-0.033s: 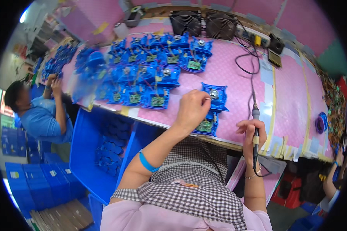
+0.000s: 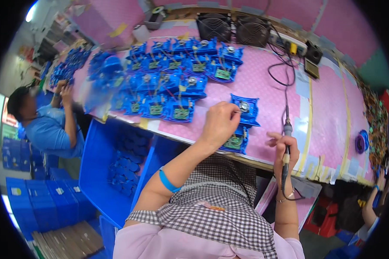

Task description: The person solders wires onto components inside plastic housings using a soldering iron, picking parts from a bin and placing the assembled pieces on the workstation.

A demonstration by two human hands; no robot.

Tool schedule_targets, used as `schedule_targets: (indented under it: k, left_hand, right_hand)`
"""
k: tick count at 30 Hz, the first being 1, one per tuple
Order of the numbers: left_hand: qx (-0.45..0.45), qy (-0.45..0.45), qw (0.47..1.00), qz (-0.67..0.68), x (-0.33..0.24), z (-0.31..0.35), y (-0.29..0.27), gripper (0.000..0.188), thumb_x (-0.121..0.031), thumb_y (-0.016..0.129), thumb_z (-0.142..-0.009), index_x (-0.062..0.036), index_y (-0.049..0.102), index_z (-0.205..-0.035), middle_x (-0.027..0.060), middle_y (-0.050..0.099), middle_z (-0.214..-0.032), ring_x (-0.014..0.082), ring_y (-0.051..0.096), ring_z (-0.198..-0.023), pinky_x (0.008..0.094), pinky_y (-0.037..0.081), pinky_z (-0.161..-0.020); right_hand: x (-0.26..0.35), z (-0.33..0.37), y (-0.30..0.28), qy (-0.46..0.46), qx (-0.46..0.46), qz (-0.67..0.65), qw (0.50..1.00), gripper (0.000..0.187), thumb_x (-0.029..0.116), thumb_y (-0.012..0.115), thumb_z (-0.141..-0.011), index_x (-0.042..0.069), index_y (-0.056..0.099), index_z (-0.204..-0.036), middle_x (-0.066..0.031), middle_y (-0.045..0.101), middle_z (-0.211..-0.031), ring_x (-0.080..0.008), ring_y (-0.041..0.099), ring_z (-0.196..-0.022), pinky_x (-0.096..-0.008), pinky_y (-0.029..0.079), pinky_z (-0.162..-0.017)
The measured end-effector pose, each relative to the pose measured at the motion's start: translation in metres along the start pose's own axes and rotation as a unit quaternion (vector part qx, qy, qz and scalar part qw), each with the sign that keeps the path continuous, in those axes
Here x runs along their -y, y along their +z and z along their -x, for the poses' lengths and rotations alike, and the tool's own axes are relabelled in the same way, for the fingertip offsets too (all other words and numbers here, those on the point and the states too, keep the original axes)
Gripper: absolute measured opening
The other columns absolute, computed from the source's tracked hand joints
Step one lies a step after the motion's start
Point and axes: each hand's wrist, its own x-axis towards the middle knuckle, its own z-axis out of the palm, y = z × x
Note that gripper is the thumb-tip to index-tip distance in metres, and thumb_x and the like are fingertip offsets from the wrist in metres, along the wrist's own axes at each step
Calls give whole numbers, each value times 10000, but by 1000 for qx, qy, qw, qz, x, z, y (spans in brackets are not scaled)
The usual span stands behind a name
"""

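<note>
My left hand point(image 2: 221, 125) has its thumb and forefinger pinched on a thin wire point(image 2: 237, 112), beside a blue plastic housing point(image 2: 250, 117) with a round silvery part point(image 2: 244, 106) in it. Just nearer to me is another blue piece with a green circuit board point(image 2: 234, 141), partly behind that hand. In my right hand point(image 2: 289, 151) a slim soldering iron point(image 2: 286, 159) stands roughly upright, clear of the housing. Its fingers are wrapped round the grip, the forefinger partly stretched out.
Rows of blue housings with circuit boards point(image 2: 180, 113) fill the table's left half. Two black fans point(image 2: 214, 28) stand at the back, near a black cord point(image 2: 270, 71). A blue bin point(image 2: 95, 172) is below the edge. At left another person point(image 2: 52, 129) works.
The whole scene sits slightly farther right in the picture. Both hands keep their hold, and the housings stay in place.
</note>
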Motion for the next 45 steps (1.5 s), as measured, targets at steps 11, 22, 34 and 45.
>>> schedule_targets:
  k: [11,22,34,45]
  left_hand:
    - [-171,-69,982,-44,19,34,-90,149,-105,645,-865,-31,699,-982,27,510,-708,109,472,-633,262,364,-525]
    - [-230,-80,947,-211,92,30,-114,285,-198,538,-948,-5,625,-1138,178,650,-1057,298,612,-955,379,465,-850]
    - [-192,-199,903,327,100,58,-171,349,-301,411,-1019,-30,612,-928,-34,384,-577,12,263,-457,194,151,-401]
    - [137,-226,671,693,9,60,-108,316,-275,470,-964,-61,511,-736,20,389,-613,131,314,-497,284,304,-544]
  right_hand:
    - [13,-30,88,-127,287,209,926,544,142,829,-598,44,444,-970,-300,445,-1279,-459,450,-1159,-463,403,-952]
    - [-20,-52,161,-195,216,192,937,513,86,737,-587,59,481,-1030,-240,532,-964,-454,506,-879,-494,420,-755]
    - [-11,-75,-214,-105,-489,316,806,295,-11,672,-695,72,516,-931,-113,520,-843,-296,543,-872,-380,431,-771]
    - [-62,-82,-295,-112,-466,342,808,126,36,500,-871,96,588,-938,-59,556,-696,-172,558,-590,-304,432,-534]
